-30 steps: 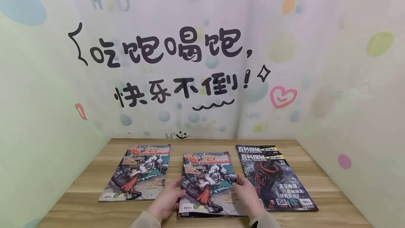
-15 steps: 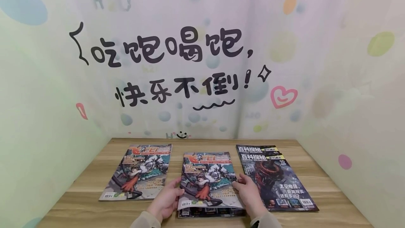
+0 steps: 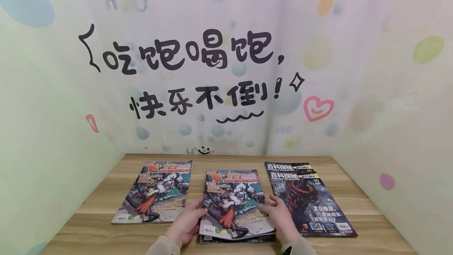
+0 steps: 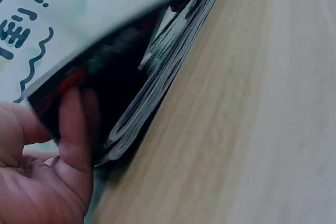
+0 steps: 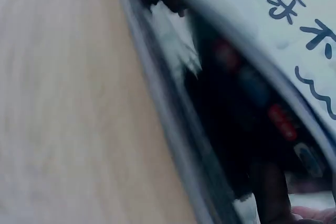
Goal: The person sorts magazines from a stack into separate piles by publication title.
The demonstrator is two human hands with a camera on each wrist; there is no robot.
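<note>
Both hands hold a colourful magazine (image 3: 233,204) in the middle of the table, by its left and right edges. My left hand (image 3: 185,223) pinches the left edge, thumb above and fingers underneath, as the left wrist view shows. At the opposite edge my right hand (image 3: 281,217) grips with its thumb on top; its fingers under the cover look dark and blurred in the right wrist view. Below lies a dark-covered magazine (image 3: 212,239), mostly hidden. A wedge-shaped gap separates the raised magazine (image 4: 105,61) from the pages (image 4: 173,66) beneath.
A matching colourful magazine (image 3: 152,196) lies to the left on the wooden table (image 3: 102,235). To the right, a dark science magazine (image 3: 311,204) overlaps another dark magazine (image 3: 286,166). A patterned curtain (image 3: 212,137) with lettering stands behind.
The held magazine's front edge rose off the dark one half a second ago, baring more of its cover, and has since sunk partway. Both hands stay at its sides.
</note>
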